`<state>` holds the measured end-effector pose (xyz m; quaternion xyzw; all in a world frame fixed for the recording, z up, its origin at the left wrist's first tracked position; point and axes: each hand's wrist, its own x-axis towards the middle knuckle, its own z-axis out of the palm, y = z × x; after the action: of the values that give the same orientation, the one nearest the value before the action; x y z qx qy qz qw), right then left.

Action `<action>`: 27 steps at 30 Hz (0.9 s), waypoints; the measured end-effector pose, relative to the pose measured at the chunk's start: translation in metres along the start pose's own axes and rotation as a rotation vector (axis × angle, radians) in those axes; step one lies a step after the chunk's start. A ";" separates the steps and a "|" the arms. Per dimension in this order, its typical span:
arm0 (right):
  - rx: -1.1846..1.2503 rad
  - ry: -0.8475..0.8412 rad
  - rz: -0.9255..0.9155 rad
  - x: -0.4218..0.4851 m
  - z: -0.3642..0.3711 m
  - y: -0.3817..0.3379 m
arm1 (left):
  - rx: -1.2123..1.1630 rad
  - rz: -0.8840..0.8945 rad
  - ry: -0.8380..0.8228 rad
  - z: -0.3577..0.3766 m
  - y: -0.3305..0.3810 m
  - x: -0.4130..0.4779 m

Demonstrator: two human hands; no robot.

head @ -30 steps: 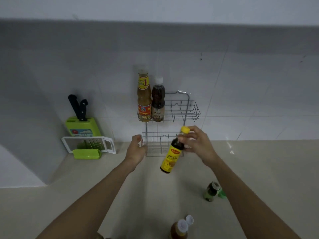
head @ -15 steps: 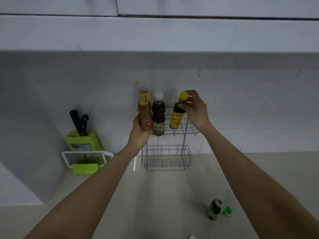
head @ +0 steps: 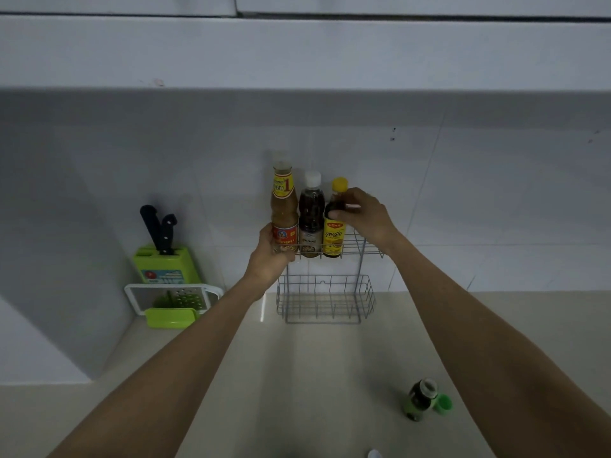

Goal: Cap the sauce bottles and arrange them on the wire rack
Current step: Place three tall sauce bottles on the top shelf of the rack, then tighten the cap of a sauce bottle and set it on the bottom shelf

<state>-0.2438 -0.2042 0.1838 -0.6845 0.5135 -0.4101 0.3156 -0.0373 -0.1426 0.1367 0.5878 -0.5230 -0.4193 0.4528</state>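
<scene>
The wire rack (head: pixel 330 292) stands against the wall tiles on the counter (head: pixel 314 375). On its upper shelf three capped bottles stand upright in a row, touching: a tall orange bottle (head: pixel 284 213) at the rack's left end, a dark bottle (head: pixel 310 216) with a white cap in the middle, and a yellow-capped bottle (head: pixel 334 223) to its right. The right hand (head: pixel 363 216) grips the yellow-capped bottle around its shoulder. The left hand (head: pixel 269 256) is closed on the rack's left end, at the orange bottle's base. The lower shelf holds nothing. Right of the rack and nearer the camera, an uncapped green bottle (head: pixel 421 399) stands on the counter, its green cap (head: pixel 443 404) touching it. Left of the rack sit a knife block (head: pixel 165 262) and a grater (head: pixel 172 300).
</scene>
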 end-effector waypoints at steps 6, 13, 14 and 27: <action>0.079 -0.102 0.119 -0.008 0.020 0.028 | 0.012 0.017 0.011 -0.001 0.001 -0.005; -0.054 -0.026 0.089 -0.007 0.028 0.038 | 0.064 0.036 0.006 -0.002 -0.002 -0.007; -0.059 -0.026 0.091 -0.007 0.029 0.039 | 0.066 0.042 -0.004 -0.002 -0.002 -0.008; -0.021 0.263 -0.118 -0.082 0.055 0.029 | 0.108 0.048 -0.102 -0.061 -0.026 -0.062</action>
<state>-0.2190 -0.1329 0.1135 -0.6572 0.5135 -0.5086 0.2138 0.0211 -0.0740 0.1273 0.5764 -0.5813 -0.4091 0.4031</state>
